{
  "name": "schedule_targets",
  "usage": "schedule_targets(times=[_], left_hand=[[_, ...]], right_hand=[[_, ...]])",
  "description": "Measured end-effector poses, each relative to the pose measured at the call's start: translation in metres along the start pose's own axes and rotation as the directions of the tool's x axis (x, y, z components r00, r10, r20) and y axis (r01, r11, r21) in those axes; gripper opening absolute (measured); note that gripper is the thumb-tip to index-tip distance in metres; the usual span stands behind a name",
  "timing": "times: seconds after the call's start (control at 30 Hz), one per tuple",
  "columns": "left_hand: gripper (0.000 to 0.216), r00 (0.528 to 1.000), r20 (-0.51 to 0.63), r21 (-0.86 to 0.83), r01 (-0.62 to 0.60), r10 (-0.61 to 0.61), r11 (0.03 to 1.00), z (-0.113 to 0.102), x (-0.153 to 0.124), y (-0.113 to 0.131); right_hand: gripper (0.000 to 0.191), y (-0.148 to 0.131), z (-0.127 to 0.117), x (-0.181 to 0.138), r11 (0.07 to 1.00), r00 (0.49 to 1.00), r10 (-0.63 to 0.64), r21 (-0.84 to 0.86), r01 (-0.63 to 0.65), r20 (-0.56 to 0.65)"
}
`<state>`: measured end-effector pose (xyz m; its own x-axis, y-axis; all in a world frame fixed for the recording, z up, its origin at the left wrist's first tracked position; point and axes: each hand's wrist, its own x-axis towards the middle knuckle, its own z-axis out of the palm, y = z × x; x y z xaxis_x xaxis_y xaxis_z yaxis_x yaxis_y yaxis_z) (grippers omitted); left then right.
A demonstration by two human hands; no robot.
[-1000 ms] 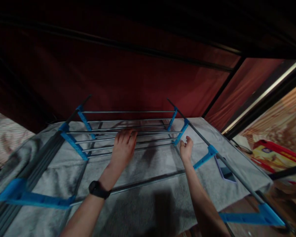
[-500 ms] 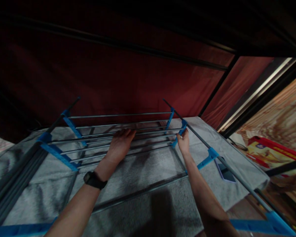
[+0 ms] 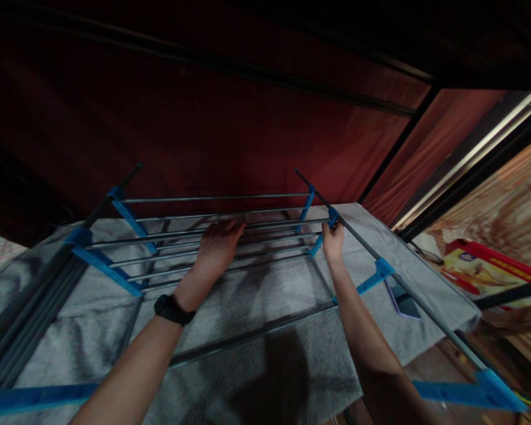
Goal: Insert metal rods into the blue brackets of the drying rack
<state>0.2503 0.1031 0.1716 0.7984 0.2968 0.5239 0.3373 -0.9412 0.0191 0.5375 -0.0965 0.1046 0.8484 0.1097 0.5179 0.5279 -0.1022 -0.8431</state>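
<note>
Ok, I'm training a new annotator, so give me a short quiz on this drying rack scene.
1. True or false: the left hand, with a black watch on its wrist, rests on the grey rods.
2. What does the right hand grip? A a clothes peg; B a blue joint on the side rail; C a shirt.
3. Fill in: the phone lies on the grey ___.
Key: 1 true; 2 B; 3 towel.
</note>
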Motion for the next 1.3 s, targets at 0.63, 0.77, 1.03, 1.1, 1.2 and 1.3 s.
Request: schedule_targets(times=[0.63, 0.77, 1.03, 1.1, 1.2, 1.3], left_hand=[[0.041, 1.0, 0.006, 0.019, 0.022, -0.023, 1.0, -0.001, 0.0, 0.002], [0.042, 1.0, 0.02, 0.039, 0.022, -0.023, 0.999, -0.002, 0.001, 0.002], [0.041, 0.998, 0.054, 0.014, -0.015, 0.014, 1.0, -0.007, 0.003, 0.001], [0.041, 0.998, 0.049, 0.019, -0.027, 0.026, 0.999, -0.007, 0.002, 0.001], [0.042, 0.998, 0.046, 0.04, -0.055, 0.053, 0.998, -0.006, 0.002, 0.0], [0.041, 0.997, 0.053, 0.044, -0.054, 0.052, 0.998, -0.004, 0.003, -0.001]], right_hand=[[0.035, -0.01, -0.002, 0.001, 0.993, 0.997, 0.063, -0.102, -0.066, -0.035], [0.037, -0.009, -0.003, 0.002, 0.993, 0.998, 0.059, -0.105, -0.063, -0.036], [0.039, -0.008, -0.004, 0.001, 0.988, 0.998, 0.032, -0.147, -0.039, -0.046], [0.039, -0.009, -0.004, 0.0, 0.987, 0.998, 0.035, -0.155, -0.043, -0.052], [0.041, -0.012, -0.004, -0.001, 0.984, 0.998, 0.037, -0.171, -0.047, -0.06], [0.042, -0.014, -0.004, -0.002, 0.98, 0.997, 0.043, -0.191, -0.054, -0.061]])
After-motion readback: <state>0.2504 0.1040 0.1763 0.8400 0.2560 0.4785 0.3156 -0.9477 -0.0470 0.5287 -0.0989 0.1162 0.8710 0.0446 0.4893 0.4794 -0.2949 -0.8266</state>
